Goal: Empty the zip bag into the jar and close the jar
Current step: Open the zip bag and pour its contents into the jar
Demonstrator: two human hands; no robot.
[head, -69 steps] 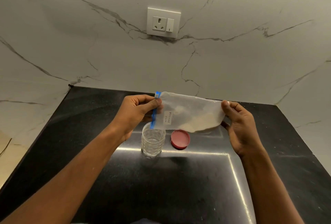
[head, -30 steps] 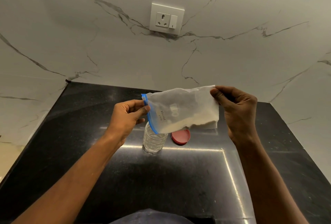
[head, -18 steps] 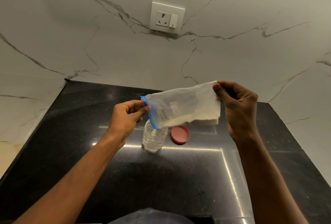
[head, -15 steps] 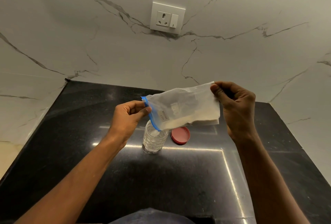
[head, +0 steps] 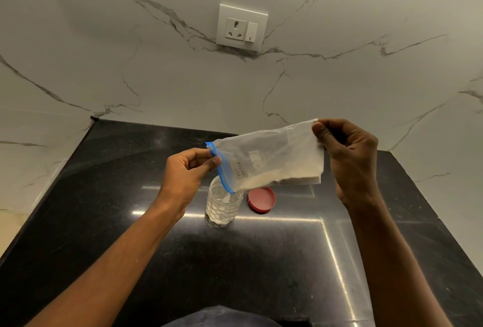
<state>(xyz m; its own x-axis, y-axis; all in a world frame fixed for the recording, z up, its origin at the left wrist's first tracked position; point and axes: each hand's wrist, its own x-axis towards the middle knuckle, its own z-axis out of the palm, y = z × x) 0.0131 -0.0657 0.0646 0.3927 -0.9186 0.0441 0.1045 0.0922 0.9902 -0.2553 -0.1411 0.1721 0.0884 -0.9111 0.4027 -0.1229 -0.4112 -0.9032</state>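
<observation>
A clear zip bag (head: 271, 159) with a blue zip strip and a small handwritten label hangs tilted over a textured glass jar (head: 223, 205). Its open blue mouth points down into the jar, and white powder streams from it. The jar is partly filled with white powder. My left hand (head: 187, 172) pinches the bag at the blue zip end. My right hand (head: 349, 155) holds the bag's raised bottom corner, higher than the mouth. A red lid (head: 262, 199) lies flat on the black counter just right of the jar.
The black stone counter (head: 235, 261) meets a white marble wall at the back and on both sides. A white socket with a switch (head: 241, 27) sits on the back wall. A dark piece of clothing shows at the bottom edge.
The bag went from level to tilted, my right hand lifting its bottom end. Powder slid to the mouth and now flows into the jar, where white powder has built up.
</observation>
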